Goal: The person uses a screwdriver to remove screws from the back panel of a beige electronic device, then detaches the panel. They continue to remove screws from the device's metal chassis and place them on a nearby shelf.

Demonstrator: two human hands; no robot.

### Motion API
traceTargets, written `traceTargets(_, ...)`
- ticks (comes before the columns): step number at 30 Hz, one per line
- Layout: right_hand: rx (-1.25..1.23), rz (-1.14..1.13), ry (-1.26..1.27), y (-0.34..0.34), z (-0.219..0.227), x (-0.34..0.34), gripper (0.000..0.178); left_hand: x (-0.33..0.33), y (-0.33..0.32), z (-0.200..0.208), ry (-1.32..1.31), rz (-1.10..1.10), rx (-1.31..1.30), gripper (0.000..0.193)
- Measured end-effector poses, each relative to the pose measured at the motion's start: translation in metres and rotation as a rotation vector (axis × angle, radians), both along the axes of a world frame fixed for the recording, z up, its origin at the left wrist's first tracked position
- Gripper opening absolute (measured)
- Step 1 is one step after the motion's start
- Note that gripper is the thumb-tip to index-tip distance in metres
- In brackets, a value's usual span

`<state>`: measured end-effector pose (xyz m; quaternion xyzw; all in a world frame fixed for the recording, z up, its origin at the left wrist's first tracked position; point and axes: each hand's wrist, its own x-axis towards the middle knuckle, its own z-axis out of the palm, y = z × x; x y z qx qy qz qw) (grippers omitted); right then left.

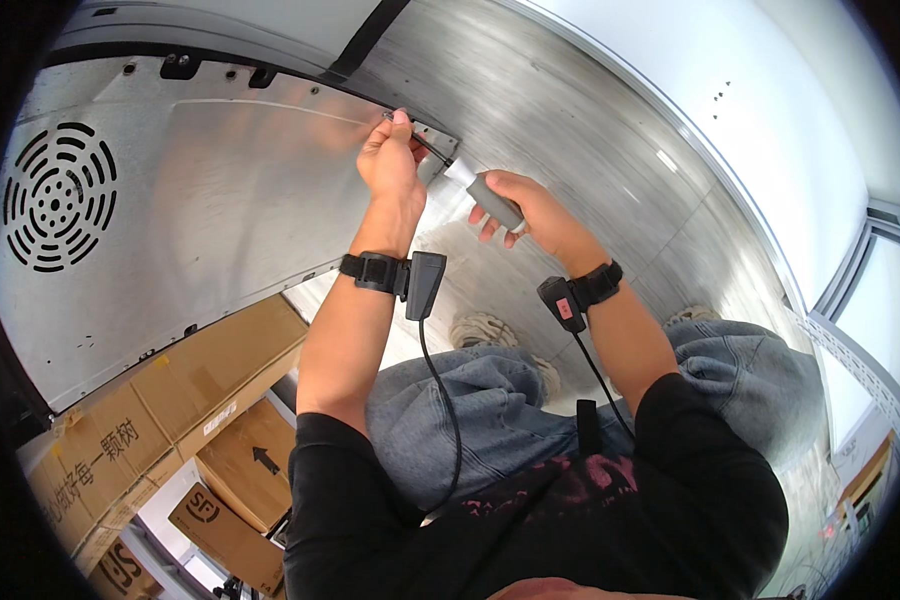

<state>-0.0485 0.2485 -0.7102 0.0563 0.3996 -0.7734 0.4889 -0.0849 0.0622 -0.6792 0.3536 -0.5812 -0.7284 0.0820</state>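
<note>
My right hand (520,205) is wrapped round the grey and white handle of a screwdriver (495,203). Its dark shaft runs up and left toward my left hand (390,165), at the corner of a large metal panel (240,200). The left fingers are pinched together at the panel's upper edge, by the screwdriver's tip. Whatever sits between those fingertips is too small and hidden to make out. The panel has a round pattern of vent slots on its left part and several holes along its edges.
Cardboard boxes (160,400) stand below the panel at the lower left. A white wall or cabinet side (710,110) rises at the right, beyond the grey wood-look floor (530,90). Dark wrist straps with cables hang from both my forearms, and my knees are bent beneath them.
</note>
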Motion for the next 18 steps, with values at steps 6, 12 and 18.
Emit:
traceTargets(6,0.282,-0.186,0.431,-0.014,-0.013,0.011,0.045,0.001,0.003,0.004,0.027,0.001,0.036,0.012)
traceTargets(12,0.273,-0.156,0.363,-0.019,-0.006,0.014,0.046,0.003,-0.005,-0.003,0.003,-0.05,-0.022,0.015)
traceTargets(18,0.085,-0.047,0.093,-0.006,-0.011,0.005,0.048,0.002,0.002,0.005,0.076,-0.018,0.105,0.019)
